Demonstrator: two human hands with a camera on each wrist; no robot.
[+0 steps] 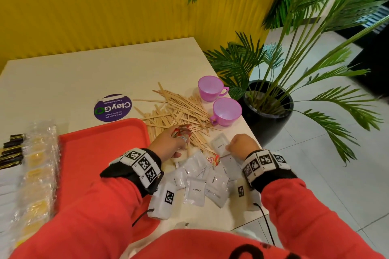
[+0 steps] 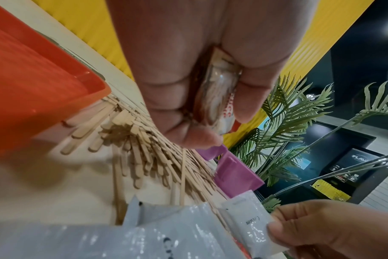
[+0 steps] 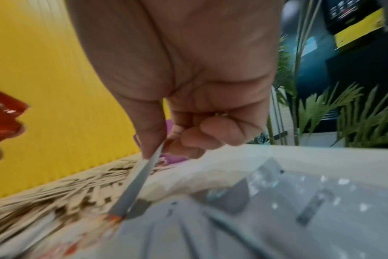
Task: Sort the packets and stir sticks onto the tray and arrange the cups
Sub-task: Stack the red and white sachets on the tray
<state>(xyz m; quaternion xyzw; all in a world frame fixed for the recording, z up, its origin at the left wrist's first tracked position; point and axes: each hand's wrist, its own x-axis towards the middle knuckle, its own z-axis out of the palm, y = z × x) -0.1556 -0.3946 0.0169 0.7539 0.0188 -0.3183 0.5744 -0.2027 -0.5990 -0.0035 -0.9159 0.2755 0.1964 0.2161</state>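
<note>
My left hand (image 1: 168, 143) grips a bunch of red-and-white packets (image 1: 182, 131) just right of the red tray (image 1: 94, 153); in the left wrist view those red-and-white packets (image 2: 217, 98) sit between curled fingers and thumb. My right hand (image 1: 242, 145) pinches a white cream packet (image 1: 220, 143) by its edge, lifted above the heap of white packets (image 1: 202, 178); the cream packet (image 3: 139, 182) shows edge-on in the right wrist view. A pile of wooden stir sticks (image 1: 179, 111) lies beyond both hands. Two purple cups (image 1: 210, 88) (image 1: 226, 111) stand upright near the table's right edge.
Clear-wrapped yellow items (image 1: 37, 166) and dark sticks (image 1: 12, 151) lie left of the tray. A purple round sticker (image 1: 112, 107) is on the table. A potted palm (image 1: 269, 107) stands on the floor just off the right edge. A yellow wall backs the table.
</note>
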